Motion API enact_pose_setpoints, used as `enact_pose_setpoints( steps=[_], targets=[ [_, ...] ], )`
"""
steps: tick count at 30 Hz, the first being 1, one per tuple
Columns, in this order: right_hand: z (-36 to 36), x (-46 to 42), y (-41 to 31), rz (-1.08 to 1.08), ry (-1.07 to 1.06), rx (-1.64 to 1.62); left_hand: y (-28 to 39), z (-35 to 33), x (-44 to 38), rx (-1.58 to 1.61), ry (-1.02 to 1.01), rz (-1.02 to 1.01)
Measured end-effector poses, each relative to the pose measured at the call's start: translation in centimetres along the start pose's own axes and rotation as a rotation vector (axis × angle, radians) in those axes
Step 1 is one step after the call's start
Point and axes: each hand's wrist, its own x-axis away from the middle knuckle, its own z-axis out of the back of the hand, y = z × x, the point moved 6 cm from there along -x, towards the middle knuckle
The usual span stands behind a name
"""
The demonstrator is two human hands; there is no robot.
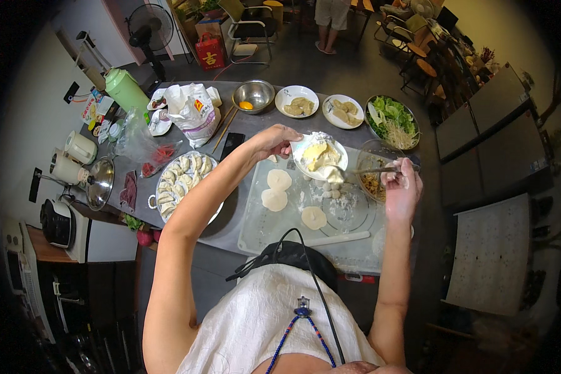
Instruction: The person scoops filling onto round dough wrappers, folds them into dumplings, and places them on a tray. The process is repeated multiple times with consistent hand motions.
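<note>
My left hand [280,141] grips a white dish [342,154] by its left edge, raised over the translucent pastry mat [257,224]. Flour and a pale yellow dough-like mass [319,155] fill the dish. My right hand [403,187], dusted with flour, holds a slim utensil [370,171] whose tip points at the dish; its type is unclear. Beneath it is a clear bowl of chopped filling [373,183]. Round dough wrappers [274,199], small dough pieces [329,188], scattered flour and a white rolling pin [339,238] lie on the mat.
A plate of dumplings [184,180] stands left, near a phone [232,146] and flour bag [195,117]. Along the far edge are a steel bowl with yolk [254,96], two plates of dumplings [297,102] and a bowl of greens [392,120]. A person [331,21] stands beyond.
</note>
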Motion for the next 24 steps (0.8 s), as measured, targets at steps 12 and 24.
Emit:
enact_pose_setpoints(
  steps=[12, 24],
  targets=[
    [-12.4, 9.9, -9.7, -0.097, -0.606, -0.359, -0.1, -0.6, 1.2, -0.071, 0.009, -0.063],
    [-5.8, 6.9, -10.0, 0.406, -0.221, 0.130, 1.0, -1.2, 4.5, -0.184, 0.056, -0.168]
  ],
)
